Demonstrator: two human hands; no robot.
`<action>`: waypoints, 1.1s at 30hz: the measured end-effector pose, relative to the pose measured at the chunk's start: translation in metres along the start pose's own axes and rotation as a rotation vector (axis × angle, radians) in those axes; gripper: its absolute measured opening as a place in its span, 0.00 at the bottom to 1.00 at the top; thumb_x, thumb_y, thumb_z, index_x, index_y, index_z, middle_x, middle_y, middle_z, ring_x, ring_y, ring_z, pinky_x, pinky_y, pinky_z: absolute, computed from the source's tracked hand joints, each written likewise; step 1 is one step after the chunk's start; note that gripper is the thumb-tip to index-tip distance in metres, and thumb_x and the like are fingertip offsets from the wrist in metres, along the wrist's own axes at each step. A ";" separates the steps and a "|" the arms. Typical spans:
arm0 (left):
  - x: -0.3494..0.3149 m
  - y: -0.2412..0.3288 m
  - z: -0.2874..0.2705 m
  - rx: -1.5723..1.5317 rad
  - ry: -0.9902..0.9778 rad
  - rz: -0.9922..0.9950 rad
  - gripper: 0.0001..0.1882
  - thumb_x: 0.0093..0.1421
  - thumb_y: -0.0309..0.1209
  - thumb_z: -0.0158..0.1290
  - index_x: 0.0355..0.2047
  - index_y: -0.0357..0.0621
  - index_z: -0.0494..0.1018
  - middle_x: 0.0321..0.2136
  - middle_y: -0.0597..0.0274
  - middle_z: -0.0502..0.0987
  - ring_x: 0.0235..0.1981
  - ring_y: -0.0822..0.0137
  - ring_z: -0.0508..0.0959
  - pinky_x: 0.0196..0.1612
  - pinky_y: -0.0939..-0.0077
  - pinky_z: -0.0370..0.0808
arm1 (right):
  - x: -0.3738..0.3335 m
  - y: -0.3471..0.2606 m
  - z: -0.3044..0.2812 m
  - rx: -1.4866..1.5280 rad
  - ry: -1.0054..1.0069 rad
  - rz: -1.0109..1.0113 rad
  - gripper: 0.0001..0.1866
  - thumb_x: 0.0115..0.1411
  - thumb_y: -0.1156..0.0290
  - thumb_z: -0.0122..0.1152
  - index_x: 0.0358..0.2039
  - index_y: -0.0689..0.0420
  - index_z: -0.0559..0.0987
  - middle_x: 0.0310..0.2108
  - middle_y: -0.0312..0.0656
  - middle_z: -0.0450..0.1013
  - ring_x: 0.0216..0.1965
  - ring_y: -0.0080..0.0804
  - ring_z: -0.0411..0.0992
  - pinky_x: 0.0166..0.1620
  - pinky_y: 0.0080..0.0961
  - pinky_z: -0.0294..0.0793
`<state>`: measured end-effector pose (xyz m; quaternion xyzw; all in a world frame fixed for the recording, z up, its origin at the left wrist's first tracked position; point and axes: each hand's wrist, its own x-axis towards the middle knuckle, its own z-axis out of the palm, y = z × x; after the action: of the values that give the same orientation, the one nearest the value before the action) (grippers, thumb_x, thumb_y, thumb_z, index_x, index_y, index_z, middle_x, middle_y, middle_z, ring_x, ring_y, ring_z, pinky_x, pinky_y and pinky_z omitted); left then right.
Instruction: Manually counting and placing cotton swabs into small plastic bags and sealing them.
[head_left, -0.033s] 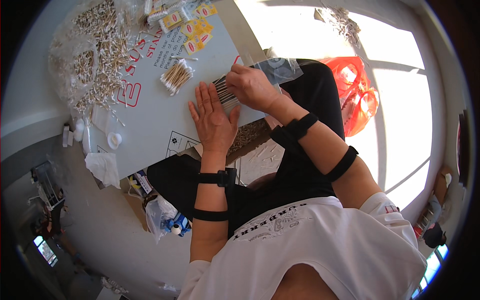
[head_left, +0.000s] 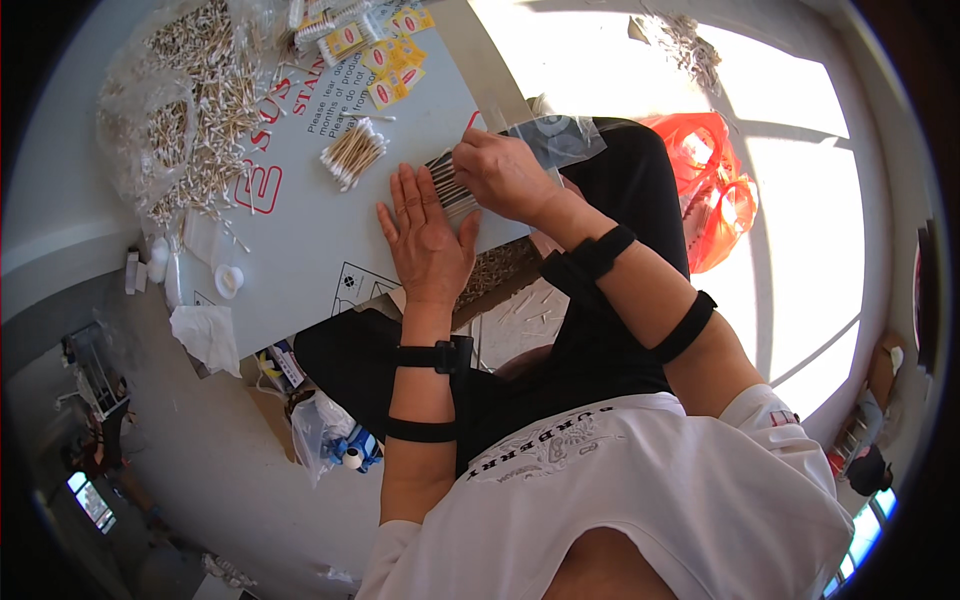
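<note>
My left hand lies flat on the grey tabletop, fingers stretched out. Its fingertips and thumb rest against a clear plastic bag with a row of cotton swabs inside. My right hand bends over the bag, its fingers closed and pinching the plastic; the fingertips are partly hidden. The bag's free end sticks out to the right, past the table edge. Left of the bag lies a loose bundle of cotton swabs. Yellow-and-white labels lie farther back.
A big clear bag of loose swabs spreads over the table's far left. A white tissue hangs at the left edge, near a small round white lid. Below is a box of swabs. A red plastic bag sits right of my leg.
</note>
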<state>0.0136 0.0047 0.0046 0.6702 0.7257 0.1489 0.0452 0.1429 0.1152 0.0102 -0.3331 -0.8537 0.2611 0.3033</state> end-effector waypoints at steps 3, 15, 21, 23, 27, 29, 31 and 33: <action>0.001 0.000 0.000 -0.001 -0.003 -0.006 0.44 0.61 0.51 0.52 0.67 0.34 0.50 0.69 0.42 0.50 0.71 0.50 0.48 0.69 0.45 0.40 | 0.009 -0.007 -0.001 -0.139 -0.081 0.125 0.01 0.51 0.75 0.59 0.25 0.57 0.77 0.27 0.46 0.72 0.32 0.50 0.75 0.34 0.38 0.75; 0.000 0.001 -0.001 -0.008 0.000 -0.008 0.43 0.61 0.51 0.52 0.67 0.35 0.51 0.68 0.41 0.51 0.71 0.49 0.49 0.69 0.44 0.42 | 0.005 -0.004 -0.008 -0.085 -0.151 0.008 0.04 0.47 0.77 0.59 0.20 0.60 0.74 0.26 0.45 0.70 0.28 0.47 0.75 0.32 0.38 0.75; 0.000 0.000 0.000 -0.019 0.019 -0.004 0.44 0.60 0.51 0.52 0.67 0.35 0.52 0.68 0.41 0.51 0.70 0.48 0.50 0.69 0.44 0.43 | -0.004 -0.007 -0.009 -0.175 -0.071 -0.284 0.07 0.44 0.77 0.61 0.21 0.60 0.71 0.28 0.45 0.67 0.28 0.43 0.74 0.31 0.37 0.76; 0.000 0.000 0.000 -0.005 0.015 -0.003 0.44 0.60 0.51 0.52 0.67 0.35 0.51 0.68 0.42 0.51 0.71 0.48 0.49 0.69 0.44 0.43 | -0.008 -0.008 -0.008 -0.123 -0.054 -0.179 0.06 0.44 0.77 0.61 0.21 0.60 0.71 0.28 0.45 0.68 0.29 0.44 0.74 0.31 0.37 0.76; 0.000 0.001 0.000 -0.017 0.012 -0.008 0.44 0.60 0.50 0.53 0.67 0.35 0.51 0.68 0.42 0.50 0.71 0.48 0.49 0.69 0.44 0.42 | -0.005 -0.008 -0.005 -0.099 -0.078 -0.013 0.05 0.45 0.77 0.61 0.21 0.60 0.72 0.27 0.45 0.69 0.29 0.45 0.75 0.31 0.37 0.76; 0.000 0.001 0.000 -0.015 0.007 -0.012 0.44 0.60 0.50 0.53 0.67 0.35 0.51 0.68 0.42 0.51 0.71 0.49 0.48 0.69 0.44 0.42 | -0.002 -0.010 -0.007 -0.185 -0.155 -0.048 0.04 0.46 0.77 0.61 0.22 0.60 0.74 0.27 0.46 0.70 0.28 0.47 0.75 0.31 0.37 0.76; 0.000 0.000 -0.001 -0.009 -0.017 -0.016 0.44 0.61 0.50 0.52 0.68 0.35 0.49 0.69 0.43 0.49 0.71 0.49 0.47 0.69 0.44 0.41 | 0.000 -0.014 -0.008 -0.230 -0.158 -0.088 0.04 0.46 0.77 0.61 0.22 0.61 0.74 0.28 0.46 0.71 0.27 0.47 0.75 0.31 0.37 0.76; -0.001 0.000 -0.001 -0.003 -0.041 -0.018 0.44 0.62 0.49 0.50 0.68 0.35 0.47 0.70 0.44 0.47 0.72 0.50 0.45 0.69 0.44 0.40 | 0.000 -0.016 -0.007 -0.276 -0.161 -0.128 0.03 0.46 0.77 0.61 0.22 0.61 0.75 0.28 0.47 0.71 0.27 0.48 0.75 0.32 0.36 0.76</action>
<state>0.0137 0.0040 0.0058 0.6664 0.7304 0.1360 0.0625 0.1413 0.1071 0.0254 -0.2946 -0.9225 0.1473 0.2013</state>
